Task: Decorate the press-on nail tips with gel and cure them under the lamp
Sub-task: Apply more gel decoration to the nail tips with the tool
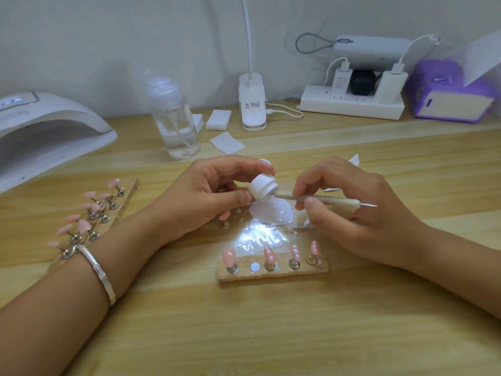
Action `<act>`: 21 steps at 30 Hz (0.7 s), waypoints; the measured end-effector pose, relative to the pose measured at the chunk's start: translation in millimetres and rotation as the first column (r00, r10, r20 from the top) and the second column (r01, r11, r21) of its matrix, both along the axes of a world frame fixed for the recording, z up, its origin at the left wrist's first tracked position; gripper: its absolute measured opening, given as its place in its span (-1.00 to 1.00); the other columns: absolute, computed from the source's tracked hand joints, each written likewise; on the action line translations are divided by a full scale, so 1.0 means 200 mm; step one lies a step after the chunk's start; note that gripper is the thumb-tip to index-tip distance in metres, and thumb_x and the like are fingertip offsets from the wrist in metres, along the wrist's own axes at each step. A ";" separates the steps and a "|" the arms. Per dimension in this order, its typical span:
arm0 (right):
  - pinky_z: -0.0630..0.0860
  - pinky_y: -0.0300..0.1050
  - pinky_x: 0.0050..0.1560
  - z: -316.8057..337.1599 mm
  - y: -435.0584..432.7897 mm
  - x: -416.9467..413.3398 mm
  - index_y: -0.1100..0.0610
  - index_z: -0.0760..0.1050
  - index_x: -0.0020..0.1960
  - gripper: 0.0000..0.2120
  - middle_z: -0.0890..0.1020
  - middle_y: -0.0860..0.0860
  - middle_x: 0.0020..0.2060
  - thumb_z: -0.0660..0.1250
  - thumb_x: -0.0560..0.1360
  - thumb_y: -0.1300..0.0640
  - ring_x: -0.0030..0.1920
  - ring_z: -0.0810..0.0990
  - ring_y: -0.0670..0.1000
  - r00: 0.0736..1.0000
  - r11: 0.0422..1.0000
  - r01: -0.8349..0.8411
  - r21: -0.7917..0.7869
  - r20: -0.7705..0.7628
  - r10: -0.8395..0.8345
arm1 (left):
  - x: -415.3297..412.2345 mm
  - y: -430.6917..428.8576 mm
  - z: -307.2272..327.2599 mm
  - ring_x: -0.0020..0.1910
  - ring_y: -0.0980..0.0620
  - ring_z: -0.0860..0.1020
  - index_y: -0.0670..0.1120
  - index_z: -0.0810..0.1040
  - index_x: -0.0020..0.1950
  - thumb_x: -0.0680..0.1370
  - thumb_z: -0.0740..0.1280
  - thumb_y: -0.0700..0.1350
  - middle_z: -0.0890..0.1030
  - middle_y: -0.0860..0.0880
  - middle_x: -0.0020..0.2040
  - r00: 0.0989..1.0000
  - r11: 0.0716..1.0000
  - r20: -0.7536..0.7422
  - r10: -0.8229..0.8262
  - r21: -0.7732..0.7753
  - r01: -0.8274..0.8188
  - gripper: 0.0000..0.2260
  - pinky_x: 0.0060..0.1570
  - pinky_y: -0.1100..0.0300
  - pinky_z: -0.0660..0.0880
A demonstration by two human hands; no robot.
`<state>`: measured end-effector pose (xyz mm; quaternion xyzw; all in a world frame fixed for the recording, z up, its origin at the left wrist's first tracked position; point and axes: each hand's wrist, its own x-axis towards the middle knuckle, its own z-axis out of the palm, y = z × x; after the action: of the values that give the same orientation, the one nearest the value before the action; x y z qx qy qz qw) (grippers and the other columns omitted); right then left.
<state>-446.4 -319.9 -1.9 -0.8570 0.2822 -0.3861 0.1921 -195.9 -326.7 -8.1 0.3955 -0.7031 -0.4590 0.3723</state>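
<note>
The left hand (214,191) pinched a small white gel pot (263,188), tilted toward three o'clock. The right hand (352,202) gripped a dotting pen (320,198) like a pencil, its tip at the pot's mouth. Toward six o'clock from both hands stood a clear holder (272,272) carrying four pink nail tips (269,253), three of them dotted white. At nine o'clock a second stand (127,204) held about ten plain tips. The curing lamp (46,131) sat at ten o'clock on the wooden desk (244,335), against a pale wall.
</note>
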 end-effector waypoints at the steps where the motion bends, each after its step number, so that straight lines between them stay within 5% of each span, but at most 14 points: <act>1: 0.43 -0.23 0.00 0.00 0.00 0.00 0.18 0.56 -0.04 -0.86 0.60 -0.06 -0.16 0.27 0.49 0.15 -0.06 0.54 -0.06 1.000 1.000 -0.001 -0.002 -0.007 0.001 | 0.00 0.00 0.00 -0.27 0.14 0.51 -0.08 0.59 0.25 0.49 0.38 -0.30 0.65 0.04 0.21 1.000 1.000 0.000 0.003 0.001 -0.003 -0.66 -0.46 0.36 0.41; 21: 0.43 -0.22 -0.03 0.01 0.01 0.00 0.13 0.56 -0.13 -0.94 0.58 -0.04 -0.23 0.33 0.41 0.23 -0.11 0.54 -0.04 0.999 0.999 0.019 0.032 -0.026 -0.018 | 0.00 0.01 0.00 -0.24 -0.02 0.46 -0.09 0.60 0.26 0.50 0.40 -0.32 0.66 0.08 0.18 0.999 0.999 0.040 0.013 -0.034 -0.012 -0.66 -0.44 0.35 0.43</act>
<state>-445.5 -318.7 -0.8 -0.8560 0.2989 -0.3721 0.1987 -196.7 -325.7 -7.2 0.4026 -0.7155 -0.4367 0.3678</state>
